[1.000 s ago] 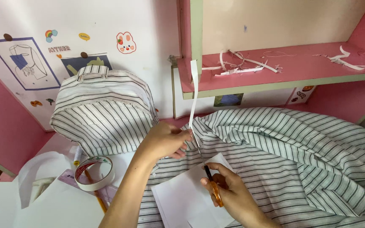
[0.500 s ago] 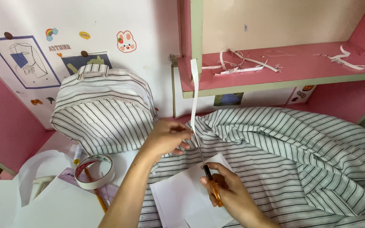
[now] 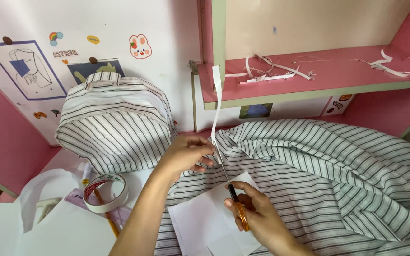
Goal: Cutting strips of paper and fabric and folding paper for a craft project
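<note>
**Scissors at the strip, fabric pinned taut**

My right hand has its grip closed around the orange-handled scissors, blades pointing up and away, tips at the base of the white strip. My left hand pinches the striped fabric right where the strip meets it; I judge that keeps the edge taut so the blades bite cleanly. The strip runs upward, its top end at the edge of the pink shelf, where white offcuts lie scattered. A white paper sheet sits on the fabric under my right hand. Left on the worktop: a tape roll, and behind it a striped backpack standing against the wall.
</note>
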